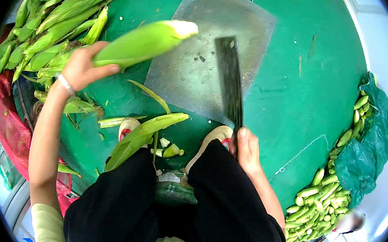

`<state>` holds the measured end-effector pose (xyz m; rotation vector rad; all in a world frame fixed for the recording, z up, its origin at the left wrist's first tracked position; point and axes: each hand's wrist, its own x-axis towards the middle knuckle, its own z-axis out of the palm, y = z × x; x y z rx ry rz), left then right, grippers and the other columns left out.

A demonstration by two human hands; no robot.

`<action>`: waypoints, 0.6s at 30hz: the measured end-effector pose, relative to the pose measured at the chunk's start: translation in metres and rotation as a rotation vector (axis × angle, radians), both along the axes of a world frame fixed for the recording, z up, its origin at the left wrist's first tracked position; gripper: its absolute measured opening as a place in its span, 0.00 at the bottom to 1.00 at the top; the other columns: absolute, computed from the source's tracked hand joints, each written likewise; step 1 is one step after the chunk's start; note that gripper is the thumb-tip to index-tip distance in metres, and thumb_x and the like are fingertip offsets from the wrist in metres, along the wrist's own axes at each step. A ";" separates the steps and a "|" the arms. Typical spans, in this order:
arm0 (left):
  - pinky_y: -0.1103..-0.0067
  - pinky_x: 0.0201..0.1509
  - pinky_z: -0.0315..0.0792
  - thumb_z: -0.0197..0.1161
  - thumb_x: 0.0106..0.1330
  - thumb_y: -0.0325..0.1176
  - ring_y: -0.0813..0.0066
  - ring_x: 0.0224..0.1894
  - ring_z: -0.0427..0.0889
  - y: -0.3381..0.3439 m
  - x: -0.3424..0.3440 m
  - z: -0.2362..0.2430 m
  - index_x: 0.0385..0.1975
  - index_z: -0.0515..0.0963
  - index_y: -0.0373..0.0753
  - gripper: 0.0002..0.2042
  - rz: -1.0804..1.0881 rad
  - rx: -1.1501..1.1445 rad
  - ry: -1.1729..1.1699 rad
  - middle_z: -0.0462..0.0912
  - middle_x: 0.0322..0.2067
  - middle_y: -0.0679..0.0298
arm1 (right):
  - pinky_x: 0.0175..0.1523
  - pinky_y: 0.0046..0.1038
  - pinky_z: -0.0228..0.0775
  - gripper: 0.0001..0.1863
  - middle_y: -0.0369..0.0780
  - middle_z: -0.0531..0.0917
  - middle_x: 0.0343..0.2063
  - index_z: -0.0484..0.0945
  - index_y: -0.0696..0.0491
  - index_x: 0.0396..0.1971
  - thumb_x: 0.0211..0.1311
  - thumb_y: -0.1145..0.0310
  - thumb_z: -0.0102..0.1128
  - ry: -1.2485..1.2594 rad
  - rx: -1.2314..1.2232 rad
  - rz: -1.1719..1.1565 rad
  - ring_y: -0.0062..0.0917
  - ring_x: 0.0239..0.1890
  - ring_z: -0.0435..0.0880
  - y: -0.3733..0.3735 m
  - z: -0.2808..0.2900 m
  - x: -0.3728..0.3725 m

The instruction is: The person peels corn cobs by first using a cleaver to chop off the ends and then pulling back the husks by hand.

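My left hand [84, 67] is wrapped round the lower part of an ear of corn [140, 45] in its green husk. The ear points up and to the right, and its pale cut end reaches over a clear sheet [198, 75]. In my right hand [248, 149] is the handle of a cleaver [230, 80]. Its long dark blade points away from me over the sheet, apart from the corn and slightly blurred. A loose husk leaf [144, 135] lies across the space by my left shoe, with cut corn stubs [171, 151] between my feet.
A pile of unhusked corn [59, 21] fills the far left, beside red mesh sacking [9, 123]. At the right, many short green ears [318, 205] lie partly under a dark green tarp [367, 145]. A white string [304, 153] lies on the green floor [306, 98].
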<state>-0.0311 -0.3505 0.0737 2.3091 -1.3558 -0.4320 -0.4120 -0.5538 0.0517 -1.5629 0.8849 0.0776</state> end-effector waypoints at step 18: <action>0.78 0.23 0.70 0.64 0.53 0.47 0.72 0.21 0.78 -0.076 -0.053 -0.029 0.35 0.75 0.34 0.20 0.042 0.598 0.374 0.75 0.18 0.60 | 0.28 0.37 0.67 0.31 0.46 0.73 0.12 0.73 0.61 0.23 0.67 0.47 0.36 0.137 -0.091 -0.109 0.34 0.17 0.76 -0.017 -0.076 0.072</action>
